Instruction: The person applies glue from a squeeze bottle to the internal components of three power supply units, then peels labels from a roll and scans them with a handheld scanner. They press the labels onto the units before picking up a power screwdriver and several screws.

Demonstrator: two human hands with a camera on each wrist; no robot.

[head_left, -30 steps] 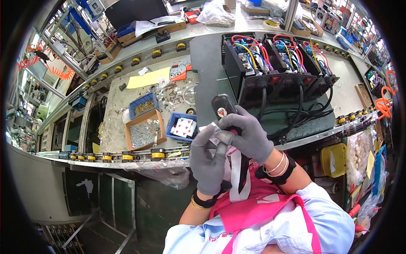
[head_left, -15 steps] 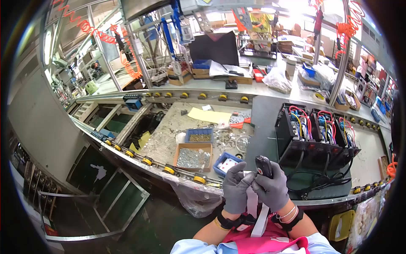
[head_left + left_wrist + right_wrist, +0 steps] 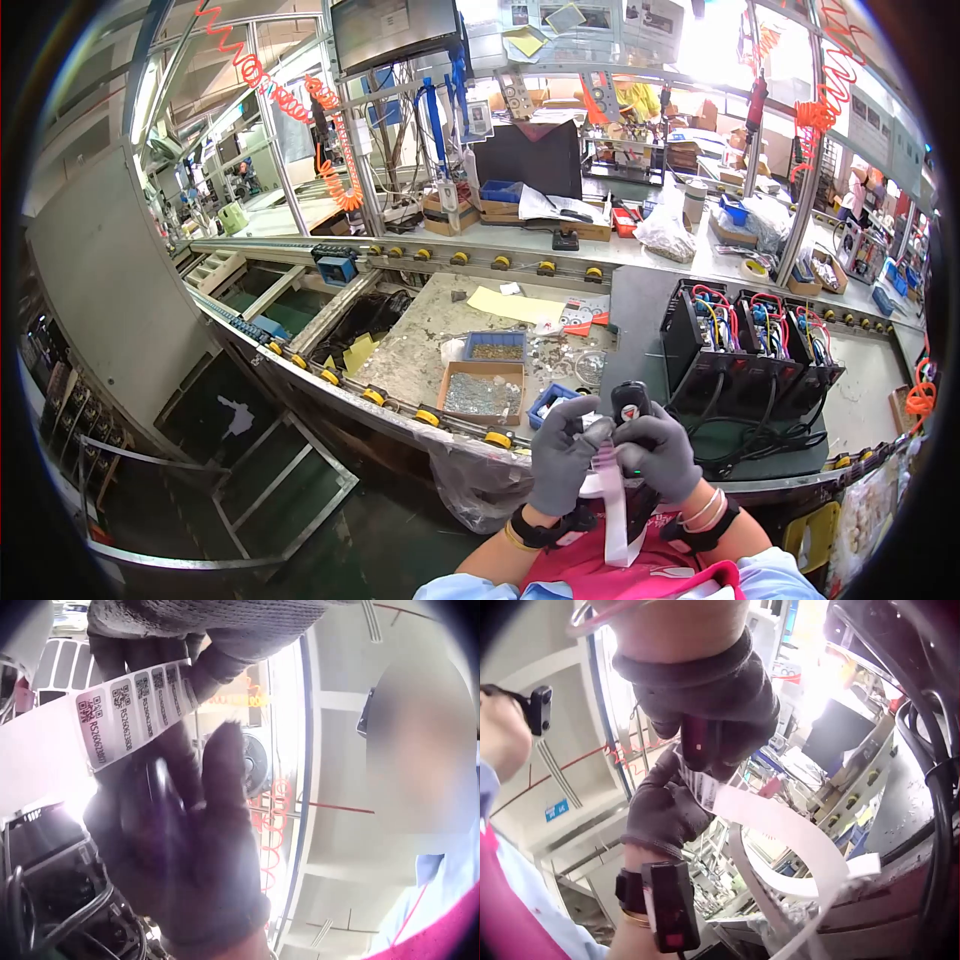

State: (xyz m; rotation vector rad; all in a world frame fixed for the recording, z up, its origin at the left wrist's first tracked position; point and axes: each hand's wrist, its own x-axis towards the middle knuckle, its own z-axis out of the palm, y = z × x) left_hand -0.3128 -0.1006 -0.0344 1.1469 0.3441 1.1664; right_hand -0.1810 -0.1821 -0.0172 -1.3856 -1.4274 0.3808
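A worker in grey gloves stands at an assembly-line bench, both hands raised close to the chest. The right hand [image 3: 655,455] grips a black handheld scanner [image 3: 631,400] upright, fingers wrapped round its body. The left hand [image 3: 563,450] pinches the top of a white label strip [image 3: 612,500] just beside the scanner, and the strip hangs down over the pink apron [image 3: 640,570].

The left wrist view shows what the head view cannot: the strip [image 3: 127,701] carries a row of small square codes with printed numbers, held between gloved fingers [image 3: 150,652]. The right wrist view shows the strip [image 3: 795,840] curling away in a long loop below the hands, and the scanner's underside [image 3: 701,742] tucked in the right palm.

Only the head view takes in the bench: three black power units [image 3: 750,350] with red, blue and yellow wiring sit to the right on a grey mat, and small bins of parts [image 3: 485,385] lie to the left, near a yellow sheet [image 3: 505,303]
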